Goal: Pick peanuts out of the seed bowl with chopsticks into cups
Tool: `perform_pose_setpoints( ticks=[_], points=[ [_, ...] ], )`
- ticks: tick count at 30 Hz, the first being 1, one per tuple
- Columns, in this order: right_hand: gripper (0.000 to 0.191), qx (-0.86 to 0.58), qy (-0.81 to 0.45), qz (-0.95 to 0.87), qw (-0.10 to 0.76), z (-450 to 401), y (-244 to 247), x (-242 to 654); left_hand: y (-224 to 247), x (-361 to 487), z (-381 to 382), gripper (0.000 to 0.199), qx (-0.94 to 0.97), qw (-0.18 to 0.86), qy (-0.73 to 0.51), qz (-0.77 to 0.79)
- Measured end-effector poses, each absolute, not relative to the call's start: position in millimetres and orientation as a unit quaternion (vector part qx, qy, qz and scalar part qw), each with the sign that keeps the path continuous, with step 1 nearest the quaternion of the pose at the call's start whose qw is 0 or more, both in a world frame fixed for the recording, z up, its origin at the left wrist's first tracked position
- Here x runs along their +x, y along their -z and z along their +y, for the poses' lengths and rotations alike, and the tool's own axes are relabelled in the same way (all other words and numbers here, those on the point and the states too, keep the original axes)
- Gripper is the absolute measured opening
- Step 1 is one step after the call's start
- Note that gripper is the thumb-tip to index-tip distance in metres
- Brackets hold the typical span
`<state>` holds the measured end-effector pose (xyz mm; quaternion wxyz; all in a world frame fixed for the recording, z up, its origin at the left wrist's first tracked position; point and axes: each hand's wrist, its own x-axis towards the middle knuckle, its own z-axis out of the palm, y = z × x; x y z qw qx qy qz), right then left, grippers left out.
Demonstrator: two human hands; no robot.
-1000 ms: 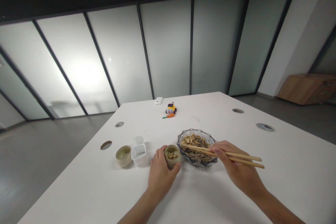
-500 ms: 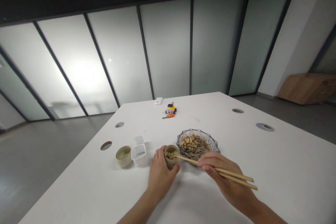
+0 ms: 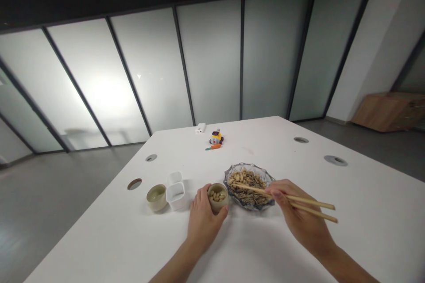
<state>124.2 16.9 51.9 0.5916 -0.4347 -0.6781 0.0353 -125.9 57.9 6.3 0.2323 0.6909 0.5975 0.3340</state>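
Note:
My left hand (image 3: 205,219) is wrapped round a small beige cup (image 3: 218,207) standing on the table, with several peanuts (image 3: 217,196) inside it. Closed on a pair of wooden chopsticks (image 3: 308,202), my right hand (image 3: 300,216) is at the right edge of a scalloped glass bowl (image 3: 229,172). The bowl holds peanuts (image 3: 239,177) on its left and back part and striped sunflower seeds (image 3: 249,196) in front. The chopstick tips lie over the peanuts in the bowl; whether anything is pinched between them I cannot tell.
Left of my left hand stand a second beige cup (image 3: 156,199) and a white plastic container (image 3: 177,196). Farther back on the white table (image 3: 265,252) are a toy carrot (image 3: 214,147), a yellow toy vehicle (image 3: 216,137) and a white box-shaped device (image 3: 200,128). Round holes (image 3: 134,184) pierce the tabletop.
My right hand has moved right and slightly away from me, taking the chopstick tips from the cup to over the glass bowl. My left hand has stayed on the cup.

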Motion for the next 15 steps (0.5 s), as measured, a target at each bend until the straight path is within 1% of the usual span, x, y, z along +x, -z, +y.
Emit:
perform_pose_setpoints(
  ticks=[8, 15],
  points=[
    [0.023, -0.424, -0.153, -0.713, 0.537, 23.3, -38.5, 125.4, -5.0, -125.7, 58.8, 0.064, 0.690, 0.233, -0.349, 0.590],
    [0.023, -0.446, -0.084, -0.691, 0.562, 27.2, -40.1, 134.2, -6.1, -125.2, 57.7, 0.064, 0.693, 0.231, -0.340, 0.593]
  ],
)
